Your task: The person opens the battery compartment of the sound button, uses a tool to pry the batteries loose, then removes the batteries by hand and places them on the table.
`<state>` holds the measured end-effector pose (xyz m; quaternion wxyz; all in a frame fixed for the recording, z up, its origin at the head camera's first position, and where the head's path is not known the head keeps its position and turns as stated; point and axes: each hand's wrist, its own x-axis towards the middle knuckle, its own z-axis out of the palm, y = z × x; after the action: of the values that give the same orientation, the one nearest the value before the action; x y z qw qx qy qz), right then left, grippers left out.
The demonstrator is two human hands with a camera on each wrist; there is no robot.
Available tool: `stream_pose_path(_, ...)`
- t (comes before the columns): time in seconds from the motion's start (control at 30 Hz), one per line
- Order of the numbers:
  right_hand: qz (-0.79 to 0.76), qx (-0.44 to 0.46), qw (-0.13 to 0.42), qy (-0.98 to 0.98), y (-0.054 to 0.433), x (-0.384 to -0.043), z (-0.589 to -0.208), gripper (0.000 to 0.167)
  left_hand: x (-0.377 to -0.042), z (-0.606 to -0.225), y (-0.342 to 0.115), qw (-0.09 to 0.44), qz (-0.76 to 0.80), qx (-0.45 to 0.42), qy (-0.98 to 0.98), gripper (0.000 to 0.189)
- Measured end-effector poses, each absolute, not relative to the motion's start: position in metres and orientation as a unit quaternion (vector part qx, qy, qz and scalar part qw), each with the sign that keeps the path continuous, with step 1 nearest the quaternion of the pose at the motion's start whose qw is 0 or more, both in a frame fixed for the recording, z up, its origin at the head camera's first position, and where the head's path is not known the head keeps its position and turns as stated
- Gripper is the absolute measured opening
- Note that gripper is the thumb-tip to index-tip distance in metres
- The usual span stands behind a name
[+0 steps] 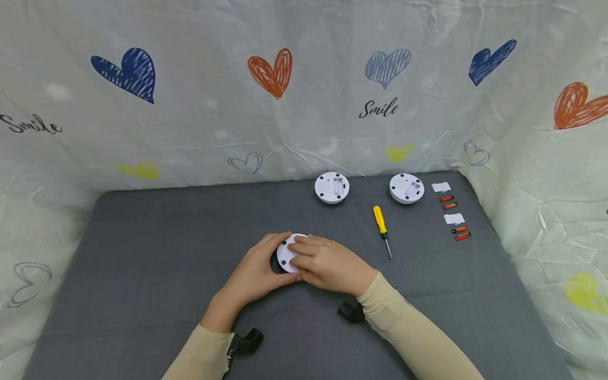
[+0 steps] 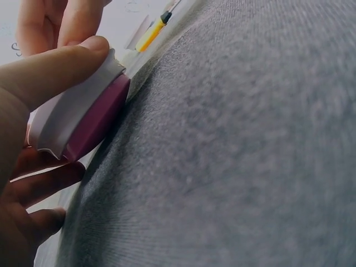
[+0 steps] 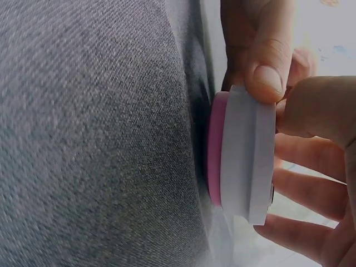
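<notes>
A round white device with a pink-purple lower side lies underside up on the grey cloth. Dark round feet dot its upper face. My left hand grips its rim from the left, thumb on the near edge and fingers round the far side. The right hand reaches over from the right, its fingers touching the upper face and covering much of it. In the right wrist view, the device stands between the left thumb and the right fingers. What lies under the right fingertips is hidden.
Two similar white devices lie at the back with their battery compartments uncovered. A yellow-handled screwdriver is right of the hands. Farther right are two white covers and several red batteries. A printed cloth hangs behind.
</notes>
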<state>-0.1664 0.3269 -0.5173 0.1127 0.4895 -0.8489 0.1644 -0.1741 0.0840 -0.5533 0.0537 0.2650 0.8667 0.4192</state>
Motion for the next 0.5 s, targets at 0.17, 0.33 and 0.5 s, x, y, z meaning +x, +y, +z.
stream_pose_path(0.17, 0.151, 0.498, 0.115, -0.846, 0.3267, -0.1670, -0.5183, 0.025, -0.1749, -0.5545, 0.0841, 0.050, 0.422, 0.266, 0.865, 0.094)
stream_pose_path(0.33, 0.153, 0.510, 0.122, -0.838, 0.3264, -0.1674, -0.5177, 0.023, -0.1753, -0.5541, 0.0839, 0.053, 0.418, 0.265, 0.867, 0.093)
stream_pose_path(0.5, 0.163, 0.515, 0.119, -0.833, 0.3262, -0.1666, -0.5174, 0.020, -0.1745, -0.5509, 0.0848, 0.055, 0.409, 0.259, 0.873, 0.093)
